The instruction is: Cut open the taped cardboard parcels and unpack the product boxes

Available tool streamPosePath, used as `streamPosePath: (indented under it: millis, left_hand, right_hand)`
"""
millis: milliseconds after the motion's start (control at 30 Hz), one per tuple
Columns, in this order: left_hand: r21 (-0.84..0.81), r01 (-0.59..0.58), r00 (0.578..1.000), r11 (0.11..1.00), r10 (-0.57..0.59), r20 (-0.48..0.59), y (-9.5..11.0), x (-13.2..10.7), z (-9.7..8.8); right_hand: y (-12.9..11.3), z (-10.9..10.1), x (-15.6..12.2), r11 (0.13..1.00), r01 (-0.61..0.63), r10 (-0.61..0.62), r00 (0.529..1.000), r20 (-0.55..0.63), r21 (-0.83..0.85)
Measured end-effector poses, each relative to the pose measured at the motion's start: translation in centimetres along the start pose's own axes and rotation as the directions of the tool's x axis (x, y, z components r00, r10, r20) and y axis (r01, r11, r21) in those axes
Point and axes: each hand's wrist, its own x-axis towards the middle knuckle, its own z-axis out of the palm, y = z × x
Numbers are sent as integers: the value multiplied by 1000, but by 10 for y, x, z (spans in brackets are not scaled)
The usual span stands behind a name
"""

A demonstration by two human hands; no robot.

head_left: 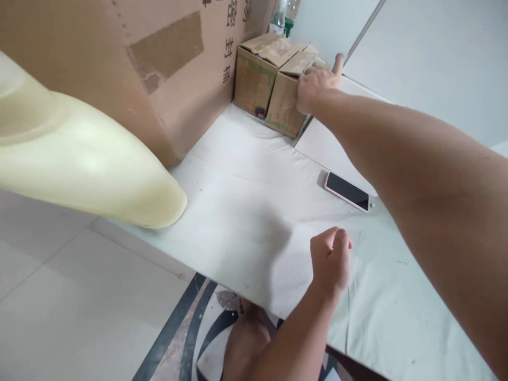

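My right hand (319, 84) reaches far across the white-covered surface to a worn brown cardboard box (288, 103). It grips the box at its upper right edge, with one finger sticking up and the other fingertips partly hidden. The box has loose top flaps and a split along its near corner. Closer to me, my left hand (331, 259) is a closed fist above the white cloth (238, 180), with nothing visible in it. A phone (348, 191) with a dark screen lies flat on the cloth, between my left hand and my right forearm.
A large cardboard carton (190, 69) with printed characters stands at the left back. In front of it, a smooth pale yellow rounded object (99, 164) juts in from the left. Plastic bottles (283, 18) stand behind the small box. White panels (428, 58) border the right back.
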Motion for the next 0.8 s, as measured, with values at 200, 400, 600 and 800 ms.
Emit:
streamPosePath:
  millis: [200, 400, 600, 800]
  left_hand:
    - [104, -146, 989, 984, 146, 3, 0, -5, 4]
    - [388, -540, 661, 747, 662, -353, 8, 0, -22]
    - [607, -548, 229, 575, 801, -552, 40, -10, -66]
    - [547, -623, 518, 558, 819, -245, 44, -2, -54]
  right_hand:
    - [-28, -18, -50, 847, 156, -191, 981, -18, -508]
    - [-6, -33, -180, 771, 397, -464, 885, -13, -499]
    - [139, 12, -376, 964, 188, -259, 818, -513, -186]
    - [296, 44, -559, 842, -529, 495, 683, -538, 102]
